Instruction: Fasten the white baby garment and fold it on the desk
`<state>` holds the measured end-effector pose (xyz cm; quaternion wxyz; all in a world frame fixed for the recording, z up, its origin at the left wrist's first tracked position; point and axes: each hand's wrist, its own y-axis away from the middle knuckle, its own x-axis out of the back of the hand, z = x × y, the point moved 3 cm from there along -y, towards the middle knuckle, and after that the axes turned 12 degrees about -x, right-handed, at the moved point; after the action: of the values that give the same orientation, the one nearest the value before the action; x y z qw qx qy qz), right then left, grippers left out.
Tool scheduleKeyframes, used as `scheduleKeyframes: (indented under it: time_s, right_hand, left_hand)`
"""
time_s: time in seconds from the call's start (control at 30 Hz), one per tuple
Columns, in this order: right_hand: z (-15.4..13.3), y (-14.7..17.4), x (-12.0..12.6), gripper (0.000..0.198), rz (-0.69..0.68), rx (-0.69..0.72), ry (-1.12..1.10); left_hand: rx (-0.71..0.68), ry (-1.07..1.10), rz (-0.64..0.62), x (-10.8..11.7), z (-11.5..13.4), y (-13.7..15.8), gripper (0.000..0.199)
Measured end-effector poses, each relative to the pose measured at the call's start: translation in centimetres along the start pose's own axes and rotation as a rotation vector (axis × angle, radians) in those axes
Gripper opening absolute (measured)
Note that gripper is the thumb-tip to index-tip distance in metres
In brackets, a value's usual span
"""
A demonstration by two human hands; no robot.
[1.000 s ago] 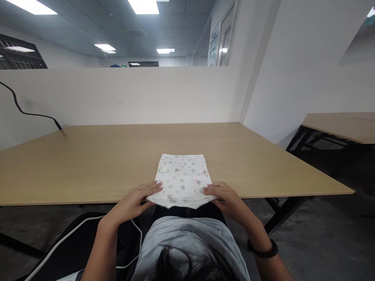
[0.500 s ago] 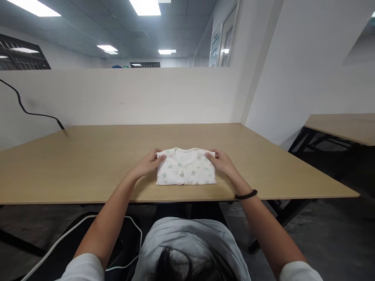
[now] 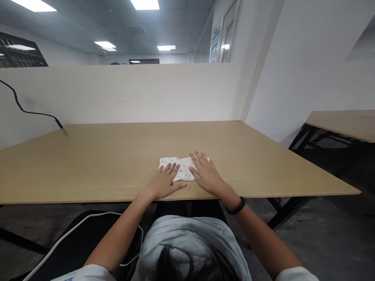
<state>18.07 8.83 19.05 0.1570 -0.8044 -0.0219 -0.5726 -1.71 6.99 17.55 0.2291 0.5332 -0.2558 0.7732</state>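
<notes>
A small white garment with a print of little figures (image 3: pixel 184 170) lies folded flat near the front edge of the wooden table (image 3: pixel 111 156). My left hand (image 3: pixel 165 182) rests palm down on its left part, fingers spread and thumb pointing right along the front edge of the cloth. On the right part lies my right hand (image 3: pixel 206 173), also flat with fingers apart, a dark beaded bracelet (image 3: pixel 236 206) on its wrist. Both hands hide much of the garment's sides.
A low white partition (image 3: pixel 152 93) stands along the table's far edge. At the far left a black cable (image 3: pixel 38 113) runs down to the tabletop. A second table (image 3: pixel 345 123) is at the right, and a white cord (image 3: pixel 67 234) hangs below at the left.
My hands have let go of the garment's upper corners and moved inward to lie flat on it. The garment looks flatter and lower, its neckline less visible.
</notes>
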Motion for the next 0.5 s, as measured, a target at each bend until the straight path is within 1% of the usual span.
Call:
scheduleKeyframes:
  time_s: [0.07, 0.13, 0.23, 0.3, 0.33, 0.4, 0.47, 0.5]
  right_hand:
    - [0.4, 0.0, -1.5, 0.060, -0.101, -0.061, 0.078]
    - [1.1, 0.1, -2.4, 0.061, -0.138, -0.097, 0.105]
    - [1.6, 0.4, -2.5, 0.062, -0.094, -0.113, 0.090]
    - [1.2, 0.9, -1.8, 0.062, -0.021, -0.113, 0.063]
    - [0.7, 1.2, -1.4, 0.061, 0.025, -0.094, 0.046]
    - [-0.9, 2.1, -0.7, 0.057, 0.114, 0.000, 0.006]
    - [-2.9, 3.0, -0.4, 0.050, 0.160, 0.148, -0.038]
    - [-3.9, 3.5, -0.5, 0.046, 0.158, 0.222, -0.058]
  left_hand:
    - [0.005, 0.002, 0.004, 0.1, -0.6, 0.2, 0.087]
    - [0.070, 0.004, 0.034, 0.4, -1.6, 1.1, 0.088]
    - [0.266, -0.004, 0.096, 0.9, -3.6, 3.2, 0.089]
    - [0.343, -0.010, 0.185, 1.1, -4.5, 4.6, 0.082]
    - [0.336, 0.008, 0.243, 1.2, -4.8, 5.0, 0.076]
    - [0.247, 0.127, 0.348, 1.2, -4.8, 5.4, 0.062]
    - [0.164, 0.306, 0.439, 1.0, -4.5, 5.3, 0.049]
    - [0.154, 0.385, 0.483, 1.0, -4.4, 5.2, 0.045]
